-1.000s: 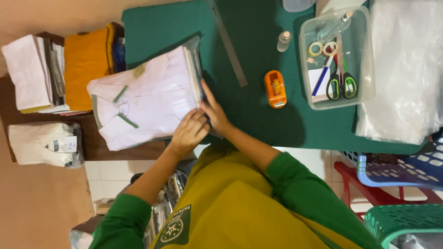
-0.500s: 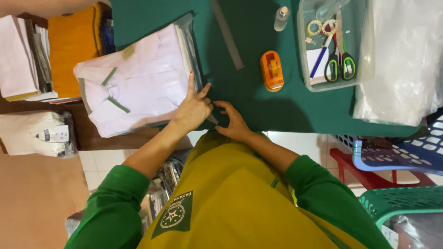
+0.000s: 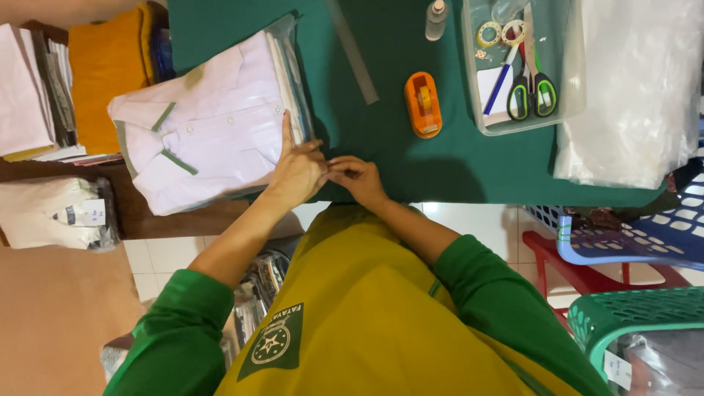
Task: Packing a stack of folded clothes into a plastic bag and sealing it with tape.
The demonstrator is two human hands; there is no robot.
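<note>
left hand (image 3: 299,170): lying flat on the near edge of the bagged shirt (image 3: 209,128), fingers (image 3: 287,132) stretched out and pressing down, not curled round anything
right hand (image 3: 357,176): meeting the left at the bag's near corner, fingers pinched together on the plastic edge there; what else they are gripping, cannot tell
bagged shirt: folded white shirt with green trim, sitting in a clear plastic bag, resting on the left end of the green tabletop (image 3: 411,158) and hanging over its edge
tape dispenser (image 3: 423,104): orange, lying on the tabletop just right of the hands, apart from them
ruler (image 3: 353,50): grey strip lying slanted between shirt and dispenser
clear tray (image 3: 568,81): sitting further right, holding green-handled scissors (image 3: 529,86), a pen and tape rolls
plastic bags (image 3: 634,88): loose pile lying at the right end
folded clothes (image 3: 70,77): stacked left of the tabletop, orange and white
sleeves: person wearing green, yellow front
</note>
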